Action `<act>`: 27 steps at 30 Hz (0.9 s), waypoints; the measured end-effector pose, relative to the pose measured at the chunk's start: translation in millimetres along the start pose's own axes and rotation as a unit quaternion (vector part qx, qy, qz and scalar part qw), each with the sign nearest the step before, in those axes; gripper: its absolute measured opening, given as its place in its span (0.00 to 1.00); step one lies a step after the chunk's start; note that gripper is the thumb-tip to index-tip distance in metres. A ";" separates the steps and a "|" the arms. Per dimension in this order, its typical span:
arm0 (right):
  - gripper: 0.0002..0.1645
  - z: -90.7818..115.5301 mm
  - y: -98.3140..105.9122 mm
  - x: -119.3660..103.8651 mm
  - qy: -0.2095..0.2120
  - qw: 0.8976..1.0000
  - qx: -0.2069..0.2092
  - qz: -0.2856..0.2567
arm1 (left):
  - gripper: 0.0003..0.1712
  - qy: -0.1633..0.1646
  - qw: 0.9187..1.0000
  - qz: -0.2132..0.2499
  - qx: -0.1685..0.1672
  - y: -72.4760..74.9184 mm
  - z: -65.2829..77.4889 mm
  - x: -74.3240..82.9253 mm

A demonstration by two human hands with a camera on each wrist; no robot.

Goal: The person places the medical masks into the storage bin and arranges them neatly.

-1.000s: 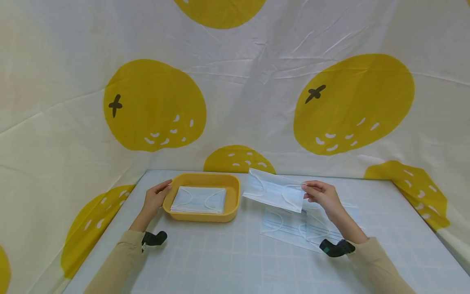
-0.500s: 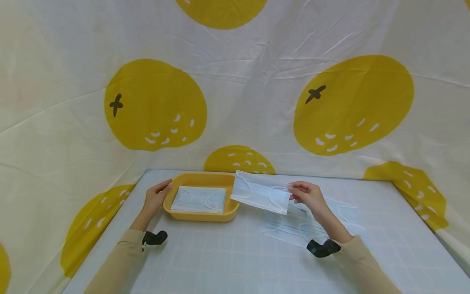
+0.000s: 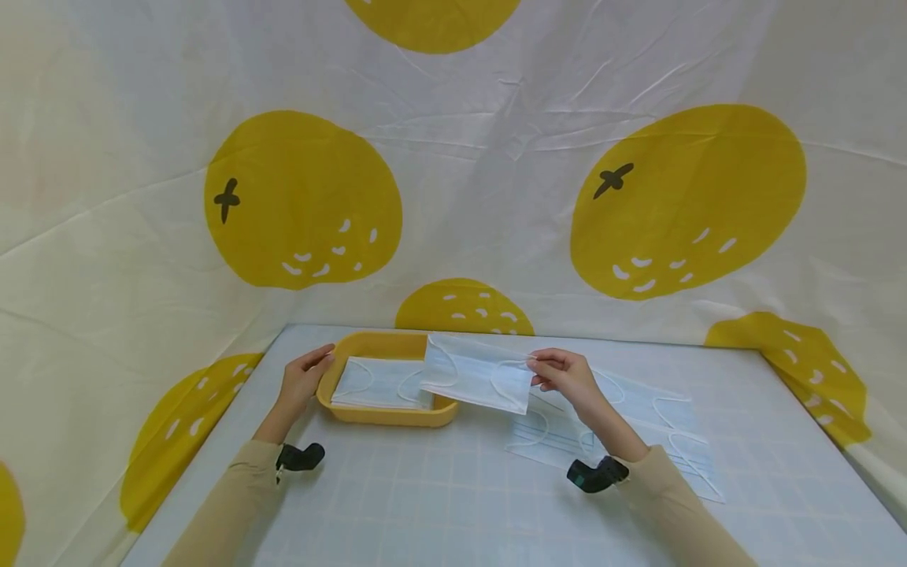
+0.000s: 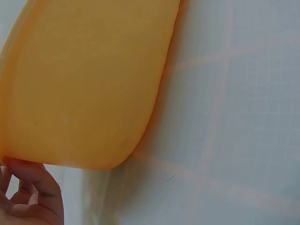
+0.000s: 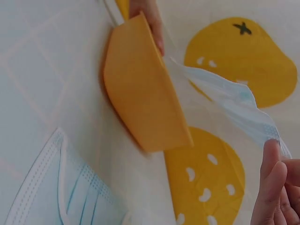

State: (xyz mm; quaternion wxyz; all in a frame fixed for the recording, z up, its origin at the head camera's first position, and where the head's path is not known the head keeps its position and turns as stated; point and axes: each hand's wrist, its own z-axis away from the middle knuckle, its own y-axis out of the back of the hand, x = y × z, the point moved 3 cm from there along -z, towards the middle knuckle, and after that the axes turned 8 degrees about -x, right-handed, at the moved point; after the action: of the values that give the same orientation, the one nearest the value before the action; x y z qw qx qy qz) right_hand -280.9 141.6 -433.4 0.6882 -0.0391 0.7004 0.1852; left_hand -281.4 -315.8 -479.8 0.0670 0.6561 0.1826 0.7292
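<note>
watching from my remote seat, i find the person's right hand (image 3: 570,380) pinching a pale blue, rectangular, thin-fabric face mask with white ear loops (image 3: 475,374) by its right edge, thumb against fingers and hardly any gap between them. the relation i judge the coming move turns on is this mask against the yellow-orange, rounded-rectangular, smooth-walled tray (image 3: 386,418): the mask hangs to the left of the hand that pinches it, its long axis running roughly left to right and dipping a little toward that hand, with its free end overlapping the tray's right end in the head view. the tray's long axis runs left to right too, so the two nearly line up. the left hand (image 3: 301,382) is at the far end, thumb and fingers closed on the tray's left rim, so the right hand is much the nearer to the mask. inside the tray lies a flat pale blue mask with white loops (image 3: 379,386); more pale blue pleated masks (image 3: 655,425) lie spread on the pale checked desk (image 3: 397,488), under and beside the right forearm.
</note>
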 end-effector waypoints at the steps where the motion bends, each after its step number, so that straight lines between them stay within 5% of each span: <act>1: 0.23 -1.1 -2.9 -0.3 0.000 1.000 -0.003 0.000 | 0.27 0.001 1.000 0.002 0.000 0.0 0.1 0.6; 27: 0.17 -27.1 -79.7 -11.9 0.009 0.999 -0.044 -0.029 | 0.27 0.005 1.000 -0.001 -0.002 2.4 0.3 0.0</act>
State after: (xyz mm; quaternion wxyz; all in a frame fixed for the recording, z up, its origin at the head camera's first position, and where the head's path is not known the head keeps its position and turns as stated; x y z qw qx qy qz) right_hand -281.3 56.7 -438.5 0.6846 -0.0907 0.6964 0.1954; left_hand -280.7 -318.0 -479.0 0.0678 0.6522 0.1820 0.7327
